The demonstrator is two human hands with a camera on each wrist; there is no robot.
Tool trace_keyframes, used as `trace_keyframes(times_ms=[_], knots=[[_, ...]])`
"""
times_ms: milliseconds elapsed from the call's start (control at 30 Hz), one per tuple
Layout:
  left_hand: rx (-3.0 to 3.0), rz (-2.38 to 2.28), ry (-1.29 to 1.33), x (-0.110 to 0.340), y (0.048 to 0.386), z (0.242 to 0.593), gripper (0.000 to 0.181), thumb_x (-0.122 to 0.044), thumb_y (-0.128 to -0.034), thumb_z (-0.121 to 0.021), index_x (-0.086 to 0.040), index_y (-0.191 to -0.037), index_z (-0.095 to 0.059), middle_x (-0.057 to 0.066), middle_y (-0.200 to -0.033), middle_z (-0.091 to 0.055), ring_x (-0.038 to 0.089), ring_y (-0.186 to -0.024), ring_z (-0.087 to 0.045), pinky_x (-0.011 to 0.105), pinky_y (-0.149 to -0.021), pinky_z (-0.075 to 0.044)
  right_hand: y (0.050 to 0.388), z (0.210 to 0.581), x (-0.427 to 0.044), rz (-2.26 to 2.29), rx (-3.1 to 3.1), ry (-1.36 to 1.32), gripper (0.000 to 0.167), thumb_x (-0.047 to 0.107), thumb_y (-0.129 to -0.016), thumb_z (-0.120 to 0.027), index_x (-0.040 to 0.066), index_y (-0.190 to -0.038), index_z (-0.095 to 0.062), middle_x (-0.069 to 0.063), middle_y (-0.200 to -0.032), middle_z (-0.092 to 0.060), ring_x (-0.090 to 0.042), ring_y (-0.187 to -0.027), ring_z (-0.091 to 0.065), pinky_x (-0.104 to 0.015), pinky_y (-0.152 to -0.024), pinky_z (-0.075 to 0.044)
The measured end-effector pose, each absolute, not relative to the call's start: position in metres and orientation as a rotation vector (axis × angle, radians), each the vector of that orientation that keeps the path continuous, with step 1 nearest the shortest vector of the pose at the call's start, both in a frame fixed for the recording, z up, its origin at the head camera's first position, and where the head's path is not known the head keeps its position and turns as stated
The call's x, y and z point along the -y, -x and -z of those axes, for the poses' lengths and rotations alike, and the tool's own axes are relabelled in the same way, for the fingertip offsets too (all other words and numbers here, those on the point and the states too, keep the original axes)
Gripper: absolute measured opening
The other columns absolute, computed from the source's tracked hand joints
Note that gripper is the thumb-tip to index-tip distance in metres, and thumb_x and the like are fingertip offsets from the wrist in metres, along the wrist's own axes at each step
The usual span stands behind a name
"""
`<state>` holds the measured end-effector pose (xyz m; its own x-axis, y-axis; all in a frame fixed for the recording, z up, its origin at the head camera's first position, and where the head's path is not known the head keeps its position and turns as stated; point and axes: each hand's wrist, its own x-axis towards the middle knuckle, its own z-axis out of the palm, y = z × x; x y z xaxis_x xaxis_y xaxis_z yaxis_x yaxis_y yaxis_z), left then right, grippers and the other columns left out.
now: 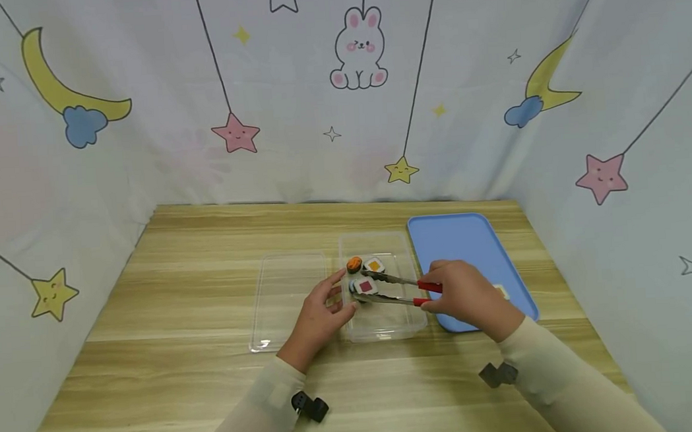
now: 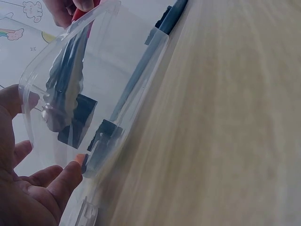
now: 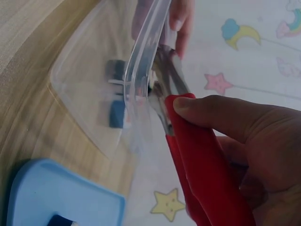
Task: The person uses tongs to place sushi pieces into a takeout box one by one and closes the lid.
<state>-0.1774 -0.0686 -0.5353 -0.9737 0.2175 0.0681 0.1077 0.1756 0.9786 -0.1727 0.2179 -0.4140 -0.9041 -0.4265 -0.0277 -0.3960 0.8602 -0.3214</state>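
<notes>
My left hand (image 1: 317,320) holds the left wall of a clear plastic container (image 1: 383,331), its thumb at the rim in the left wrist view (image 2: 33,193). With my right hand (image 1: 466,294) I grip red-handled tongs (image 1: 429,287), also seen in the right wrist view (image 3: 202,165). Their metal arms reach into the container on either side of a sushi roll with a red centre (image 1: 366,285); whether they touch it I cannot tell. Beside it are an orange-topped piece (image 1: 354,264) and a roll with a yellow centre (image 1: 375,265).
Right of the container lies a blue tray (image 1: 451,233) with a piece of sushi (image 1: 501,292) partly hidden behind my right hand. A clear lid (image 1: 268,300) lies flat on the wooden table (image 1: 195,278) to the left. Patterned curtains stand behind and at both sides.
</notes>
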Motion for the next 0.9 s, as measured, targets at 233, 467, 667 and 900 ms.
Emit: trace_keyframes(times_ms=[233,467,667,900], knots=[[-2.313,-1.959,-0.331,0.069,0.178,0.536,0.072,-0.015,-0.0926,-0.079,-0.013,-0.157,-0.047,0.014,-0.158,-0.042,0.038,-0.139,-0.051,0.047,-0.106,-0.053,0.171,0.416,-0.215,0.451,-2.905,0.689,0.030,0.020,-0.078,-0.093,0.009,-0.104,-0.081,0.004,-0.086,-0.062,-0.008,-0.073,-0.054,-0.027,-0.065,-0.052],[-2.318,-1.958,-0.321,0.069,0.177,0.535,0.072,-0.012,-0.0914,-0.079,-0.013,-0.157,-0.048,0.014,-0.158,-0.042,0.037,-0.139,-0.051,0.046,-0.106,-0.053,0.172,0.417,-0.212,0.412,-2.881,0.727,0.030,0.022,-0.077,-0.094,0.012,-0.103,-0.082,0.006,-0.087,-0.063,-0.007,-0.074,-0.055,-0.026,-0.064,-0.052],[-2.318,-1.941,-0.313,0.069,0.176,0.532,0.073,-0.013,-0.0916,-0.079,-0.013,-0.157,-0.047,0.014,-0.159,-0.041,0.036,-0.140,-0.050,0.046,-0.106,-0.053,0.172,0.417,-0.208,0.362,-2.866,0.743,0.032,0.021,-0.078,-0.093,0.010,-0.105,-0.081,0.003,-0.091,-0.065,-0.008,-0.074,-0.055,-0.027,-0.064,-0.051],[-2.327,-1.938,-0.314,0.069,0.176,0.533,0.072,-0.012,-0.0919,-0.079,-0.013,-0.157,-0.047,0.013,-0.159,-0.042,0.035,-0.140,-0.050,0.046,-0.106,-0.053,0.173,0.417,-0.206,0.379,-2.868,0.732,0.031,0.020,-0.077,-0.093,0.011,-0.103,-0.081,0.007,-0.087,-0.062,-0.008,-0.072,-0.055,-0.026,-0.062,-0.051]])
